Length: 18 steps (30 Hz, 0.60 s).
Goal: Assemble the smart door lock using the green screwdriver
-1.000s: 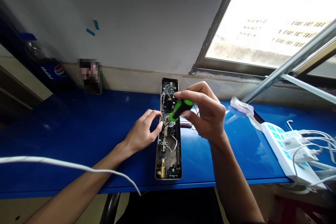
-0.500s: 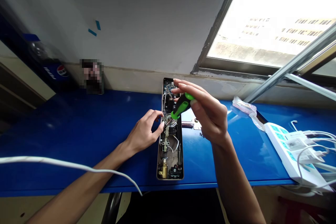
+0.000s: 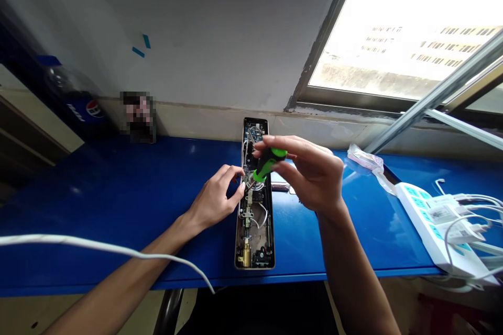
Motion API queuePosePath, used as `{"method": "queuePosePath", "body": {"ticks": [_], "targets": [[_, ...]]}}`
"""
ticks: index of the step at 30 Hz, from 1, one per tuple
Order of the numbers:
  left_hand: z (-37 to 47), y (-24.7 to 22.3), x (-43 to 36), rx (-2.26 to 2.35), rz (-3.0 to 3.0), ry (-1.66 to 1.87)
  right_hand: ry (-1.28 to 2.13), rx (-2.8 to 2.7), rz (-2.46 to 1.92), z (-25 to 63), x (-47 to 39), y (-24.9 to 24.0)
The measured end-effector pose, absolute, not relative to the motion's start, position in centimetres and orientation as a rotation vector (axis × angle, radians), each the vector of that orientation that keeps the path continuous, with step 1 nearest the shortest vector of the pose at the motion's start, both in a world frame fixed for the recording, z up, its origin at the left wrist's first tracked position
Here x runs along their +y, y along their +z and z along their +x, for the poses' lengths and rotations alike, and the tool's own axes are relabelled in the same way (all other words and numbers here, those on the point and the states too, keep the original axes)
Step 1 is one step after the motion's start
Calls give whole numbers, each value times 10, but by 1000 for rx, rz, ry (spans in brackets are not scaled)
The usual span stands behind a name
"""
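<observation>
An opened electronic door lock [image 3: 255,230] lies lengthwise on the blue table, its circuit board, white wires and brass-coloured cylinder exposed. In my right hand [image 3: 314,172] is a screwdriver [image 3: 267,164] with a black and green handle, gripped between thumb and fingers. It leans, and its shaft points down to the left into the middle of the lock. My left hand [image 3: 216,194] is closed at the lock's left edge, thumb and forefinger bent against it close to the screwdriver tip. What exactly the tip meets is too small to make out.
A metal plate [image 3: 281,187] lies right of the lock, partly behind my right hand. Further right are a white power strip [image 3: 422,220] with plugs and a plastic packet [image 3: 365,159]. A Pepsi bottle [image 3: 80,107] stands back left. A white cable [image 3: 118,248] crosses my left forearm.
My right hand has shifted slightly left and down along with the screwdriver, and its fingers have moved on the handle. My left hand and the lock stay put.
</observation>
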<state>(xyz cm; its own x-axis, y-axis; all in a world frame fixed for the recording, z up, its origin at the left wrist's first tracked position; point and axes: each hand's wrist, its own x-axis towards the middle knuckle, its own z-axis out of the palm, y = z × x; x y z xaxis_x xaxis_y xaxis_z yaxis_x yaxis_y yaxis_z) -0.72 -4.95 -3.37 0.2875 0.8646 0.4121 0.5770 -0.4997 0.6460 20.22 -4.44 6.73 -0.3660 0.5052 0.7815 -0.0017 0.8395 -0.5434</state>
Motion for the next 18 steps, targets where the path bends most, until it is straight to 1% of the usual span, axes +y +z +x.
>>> {"method": "queuePosePath", "body": {"ticks": [4,10,15,18], "targets": [[-7,-33,-50,1319,2190,1053,380,-1831,-412,201,-43,66],[-7,-33,-50,1315,2182,1051,560,-1861,-409,199,-44,66],[-6,-31,-51,1337,2171,1031,335,-1821,-472,203,-41,64],[-6,-31,-51,1357,2163,1023,460,-1891,-458,202,-45,67]]}}
